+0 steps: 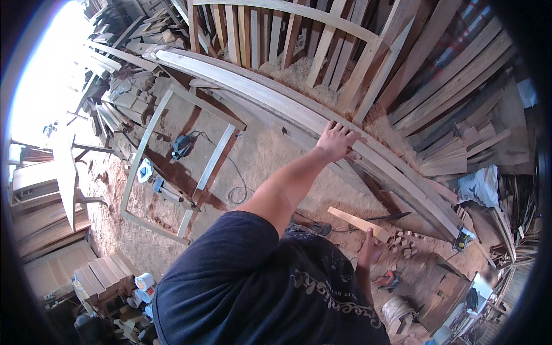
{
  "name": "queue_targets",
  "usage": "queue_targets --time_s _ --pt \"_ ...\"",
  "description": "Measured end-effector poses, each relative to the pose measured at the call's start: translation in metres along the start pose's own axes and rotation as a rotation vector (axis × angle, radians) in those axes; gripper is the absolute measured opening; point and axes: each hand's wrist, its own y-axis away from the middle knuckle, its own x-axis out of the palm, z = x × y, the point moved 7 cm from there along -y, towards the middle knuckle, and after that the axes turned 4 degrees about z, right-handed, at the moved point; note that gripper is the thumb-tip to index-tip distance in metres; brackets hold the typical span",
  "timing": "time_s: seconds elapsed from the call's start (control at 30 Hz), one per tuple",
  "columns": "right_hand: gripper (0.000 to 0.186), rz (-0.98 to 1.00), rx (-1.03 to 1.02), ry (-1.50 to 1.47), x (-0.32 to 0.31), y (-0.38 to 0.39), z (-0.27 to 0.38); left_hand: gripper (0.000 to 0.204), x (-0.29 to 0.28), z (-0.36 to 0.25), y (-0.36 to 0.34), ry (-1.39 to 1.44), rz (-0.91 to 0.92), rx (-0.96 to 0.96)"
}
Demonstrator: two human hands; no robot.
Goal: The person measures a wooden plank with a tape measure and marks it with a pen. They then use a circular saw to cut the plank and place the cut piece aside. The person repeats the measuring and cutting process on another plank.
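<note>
My left hand (338,140) grips a long pale wooden beam (253,98) that runs diagonally across the view, fingers bent over its top. My right hand (371,253), lower right, holds a short light wooden piece (351,219) below the beam. A yellow-and-black tape measure (463,238) is at the beam's near right end. Small wood offcuts (405,244) lie on the dusty ground beside my right hand.
A rectangular wooden frame (133,172) and a blue power tool (183,146) are at left. A red tool (386,280) lies lower right. Upright slats (276,34) and stacked boards (466,86) line the far side. A white sack (477,187) sits at right.
</note>
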Motion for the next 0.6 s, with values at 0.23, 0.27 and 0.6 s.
queue_targets --time_s 0.23,0.27,0.6 --pt "0.042 -0.061 -0.152 -0.086 -0.002 -0.046 -0.054 0.087 0.015 0.007 -0.006 -0.027 0.076 -0.015" --pt "0.038 -0.014 -0.071 -0.016 0.0 -0.041 -0.032 0.088 0.013 0.011 -0.009 -0.05 0.073 -0.017" --pt "0.038 -0.15 -0.268 -0.211 -0.036 -0.022 -0.002 0.09 0.004 -0.012 -0.011 -0.112 0.09 -0.006"
